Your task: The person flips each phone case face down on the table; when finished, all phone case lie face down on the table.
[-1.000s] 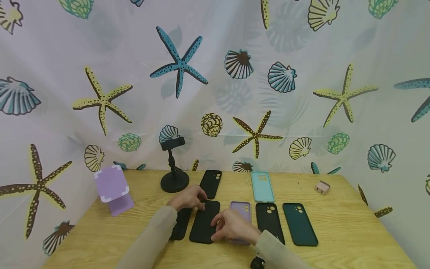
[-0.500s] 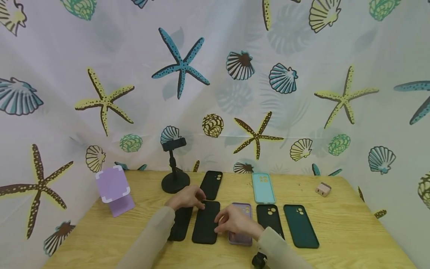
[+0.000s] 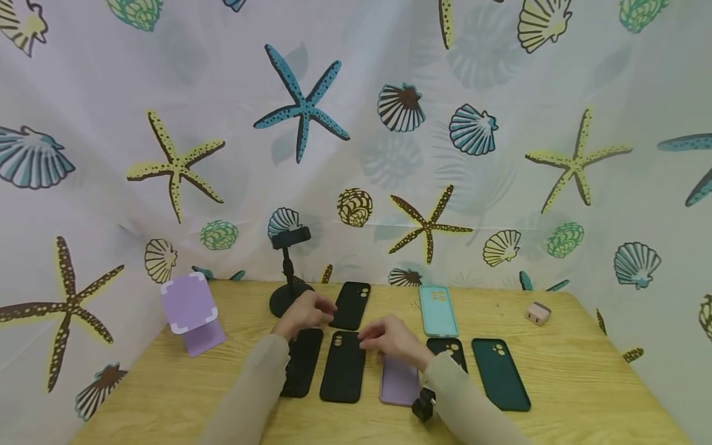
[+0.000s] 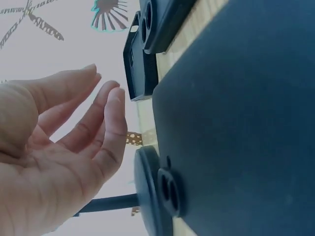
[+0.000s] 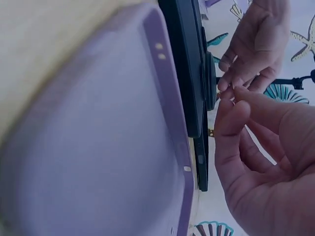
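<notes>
Matt black case, smooth lilac case, grained wooden table

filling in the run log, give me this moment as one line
left hand: open, above black silicone phone case | right hand: loosely curled, holds nothing, over lilac silicone phone case | wooden table

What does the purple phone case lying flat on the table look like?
The purple phone case is a soft-looking, matte lilac cover with rounded corners and a raised rim. It lies flat on the wooden table, between a black case and another black case. The right hand hovers over its far end, hiding that part.
</notes>
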Demonstrator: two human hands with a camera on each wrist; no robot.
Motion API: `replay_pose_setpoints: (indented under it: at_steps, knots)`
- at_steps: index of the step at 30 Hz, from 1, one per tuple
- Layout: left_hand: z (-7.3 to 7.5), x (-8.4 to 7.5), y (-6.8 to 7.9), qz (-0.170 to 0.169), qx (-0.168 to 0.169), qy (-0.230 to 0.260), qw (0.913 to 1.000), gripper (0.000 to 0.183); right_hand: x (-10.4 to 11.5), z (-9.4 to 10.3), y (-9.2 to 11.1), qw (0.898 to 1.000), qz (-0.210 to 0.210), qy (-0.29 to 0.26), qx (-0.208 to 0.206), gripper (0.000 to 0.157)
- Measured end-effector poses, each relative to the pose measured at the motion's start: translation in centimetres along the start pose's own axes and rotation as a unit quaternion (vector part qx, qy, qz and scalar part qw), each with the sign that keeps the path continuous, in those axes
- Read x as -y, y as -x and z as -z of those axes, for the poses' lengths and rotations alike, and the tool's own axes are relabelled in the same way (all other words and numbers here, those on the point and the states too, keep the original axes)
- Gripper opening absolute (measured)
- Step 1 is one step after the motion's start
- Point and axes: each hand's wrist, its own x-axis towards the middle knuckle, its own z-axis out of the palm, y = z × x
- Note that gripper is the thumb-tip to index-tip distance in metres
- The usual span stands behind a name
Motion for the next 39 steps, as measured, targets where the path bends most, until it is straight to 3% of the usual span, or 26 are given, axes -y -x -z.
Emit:
replay_pose_setpoints:
  at_steps: [9,17,28,39]
  knots:
    - [-0.6,1.0,-0.5,0.053,-0.029,0.096,0.9935,0.034,-0.5,0.6,-2.4,0.999,0.014,0.008,-0.037,0.022]
    - [-1.3,0.8,-0.7,0.080,-0.035,0.093,0.9918,0.038,-1.2,0.6,-3.9,0.998,-0.025,0.005,-0.065,0.025]
    - [-1.3,1.3,-1.2,0.090,-0.027,0.054,0.9941,0.036,-2.1,0.1,-4.9,0.998,-0.039,0.028,-0.045,0.035]
    - [-1.8,0.7,-1.5,0.119,-0.047,0.099,0.9868,0.037,-1.6,0.1,-4.8,0.997,-0.052,0.051,-0.031,0.033]
